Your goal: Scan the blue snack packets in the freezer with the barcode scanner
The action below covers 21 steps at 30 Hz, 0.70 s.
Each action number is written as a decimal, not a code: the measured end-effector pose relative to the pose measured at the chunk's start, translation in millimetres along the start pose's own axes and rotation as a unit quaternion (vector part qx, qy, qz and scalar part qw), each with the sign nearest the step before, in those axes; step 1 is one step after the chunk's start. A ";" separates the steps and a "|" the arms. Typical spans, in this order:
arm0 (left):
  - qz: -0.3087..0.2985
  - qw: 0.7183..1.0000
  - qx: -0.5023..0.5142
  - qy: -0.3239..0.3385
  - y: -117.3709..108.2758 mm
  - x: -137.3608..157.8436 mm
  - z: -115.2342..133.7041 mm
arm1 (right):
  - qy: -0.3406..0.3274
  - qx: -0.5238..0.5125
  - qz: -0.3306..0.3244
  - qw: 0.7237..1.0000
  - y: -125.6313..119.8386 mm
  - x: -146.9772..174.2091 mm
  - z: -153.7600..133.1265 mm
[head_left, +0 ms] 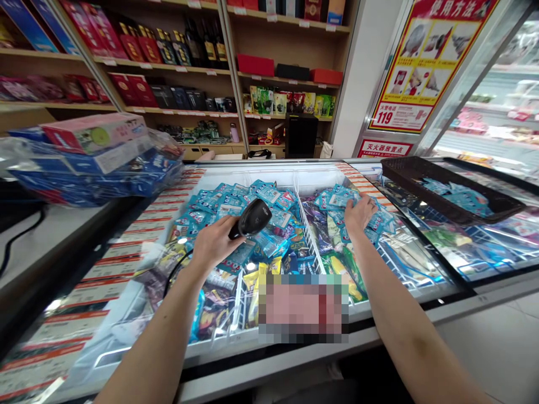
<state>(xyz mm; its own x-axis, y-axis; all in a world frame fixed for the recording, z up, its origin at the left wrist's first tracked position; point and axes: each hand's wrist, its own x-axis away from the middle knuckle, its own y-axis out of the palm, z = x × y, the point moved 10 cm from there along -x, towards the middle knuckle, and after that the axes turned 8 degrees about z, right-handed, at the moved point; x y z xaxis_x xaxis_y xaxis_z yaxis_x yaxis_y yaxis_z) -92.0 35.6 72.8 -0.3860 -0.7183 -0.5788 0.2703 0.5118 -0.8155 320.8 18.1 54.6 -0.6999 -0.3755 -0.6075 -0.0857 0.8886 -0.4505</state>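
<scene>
My left hand (217, 241) is closed around the handle of a black barcode scanner (252, 217), with its head pointing to the right. A black cord (172, 275) hangs below it. Beneath the scanner, a heap of blue packets (227, 207) lies in the freezer's left section. My right hand (362, 214) rests on more blue packets (339, 199) in the section right of the white wire divider (309, 230). Its thumb stands apart from the fingers, whose tips are partly hidden among the packets.
A brown plastic basket (452, 191) with blue packets stands on the freezer at the right. Plastic-wrapped boxes (96, 151) are piled at the left. Price labels (122, 255) line the freezer's edge. Stocked shelves (168, 62) stand behind. A blurred patch covers the front edge.
</scene>
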 end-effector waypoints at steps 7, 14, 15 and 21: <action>-0.006 1.000 -0.004 -0.006 0.2 0.5 -0.7 | -0.223 -0.115 -0.170 0.953 38.6 51.4 -73.5; -0.008 1.000 -0.010 0.000 2.2 1.7 -2.7 | -0.411 -0.198 -0.387 0.801 48.8 138.8 -130.0; -0.007 1.000 -0.010 0.001 2.2 1.8 -2.7 | -0.422 -0.195 -0.397 0.791 47.0 143.0 -132.1; -0.006 1.000 -0.011 0.001 1.8 1.8 -2.3 | -0.414 -0.165 -0.333 0.831 38.0 127.4 -132.3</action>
<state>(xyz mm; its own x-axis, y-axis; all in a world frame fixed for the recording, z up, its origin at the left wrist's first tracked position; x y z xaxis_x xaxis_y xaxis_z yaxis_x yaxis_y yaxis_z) -94.2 36.3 70.3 -0.3913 -0.7228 -0.5695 0.2467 0.5138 -0.8216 134.6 38.9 46.6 0.2969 -0.7441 -0.5985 -0.5433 0.3838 -0.7467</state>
